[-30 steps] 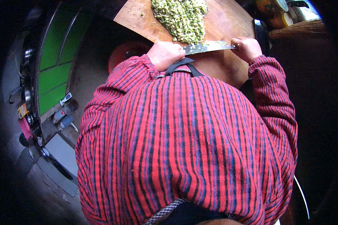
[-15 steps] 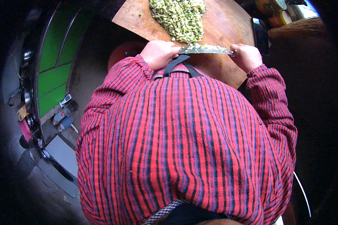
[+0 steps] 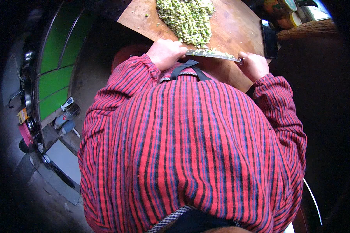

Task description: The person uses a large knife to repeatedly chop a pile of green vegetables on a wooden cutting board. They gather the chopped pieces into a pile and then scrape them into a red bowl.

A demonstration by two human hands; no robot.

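Both ends of a long knife (image 3: 212,55) are gripped, its blade running sideways across the near part of a wooden cutting board (image 3: 237,23). My left hand (image 3: 166,53) is closed around the left end. At the right end, my right hand (image 3: 254,66) pinches it with curled fingers; a short dark part shows beside them. Small pale green bits stick to the blade. Just beyond it lies a heap of finely chopped green vegetable (image 3: 188,21). My fingers hide the ends of the knife, so I cannot tell where its handle is.
A black phone-like slab (image 3: 269,39) lies at the board's right edge. Beyond are a straw broom (image 3: 307,29) and round containers (image 3: 286,6). Green panels (image 3: 56,87) stand at far left, with bottles (image 3: 68,116) on the floor beside them. A reddish round thing (image 3: 124,54) sits below the board.
The knife has tilted: its right end is slightly nearer me, and my right hand has shifted a little left and down. My left hand has moved slightly away from me. The heap looks the same.
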